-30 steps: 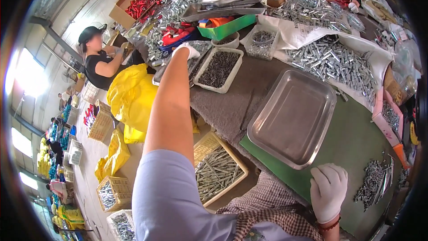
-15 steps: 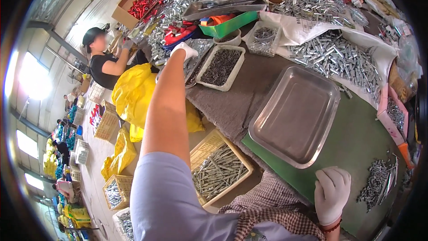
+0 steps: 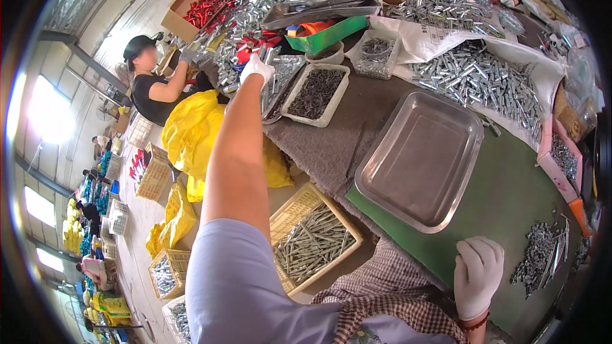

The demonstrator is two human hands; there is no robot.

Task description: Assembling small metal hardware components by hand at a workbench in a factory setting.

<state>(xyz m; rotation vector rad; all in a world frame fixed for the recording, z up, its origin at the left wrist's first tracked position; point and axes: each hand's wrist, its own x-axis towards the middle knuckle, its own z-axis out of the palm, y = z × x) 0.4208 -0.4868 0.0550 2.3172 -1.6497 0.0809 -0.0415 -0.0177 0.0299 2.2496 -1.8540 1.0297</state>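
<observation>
My left arm stretches far out over the table. My gloved left hand (image 3: 257, 68) curls over the rim of a shallow metal tray (image 3: 285, 71) holding silver parts. Right beside it is a white tray of dark screws (image 3: 317, 93). My gloved right hand (image 3: 478, 274) rests flat on the green mat (image 3: 503, 197) near the table's front edge, fingers apart and holding nothing. A small pile of screws (image 3: 539, 264) lies just to its right. A large empty steel tray (image 3: 421, 159) sits between my two hands.
Heaps of silver bolts (image 3: 478, 79) on white paper cover the back right, and a green bin (image 3: 326, 34) and stacked metal trays stand at the back. A basket of long bolts (image 3: 312, 242) and yellow bags (image 3: 191, 134) lie below the table. Another person (image 3: 153, 83) works at the far left.
My left hand has stayed at the shallow tray's rim with the arm stretched out. My right hand has stayed on the green mat. The view has shifted slightly.
</observation>
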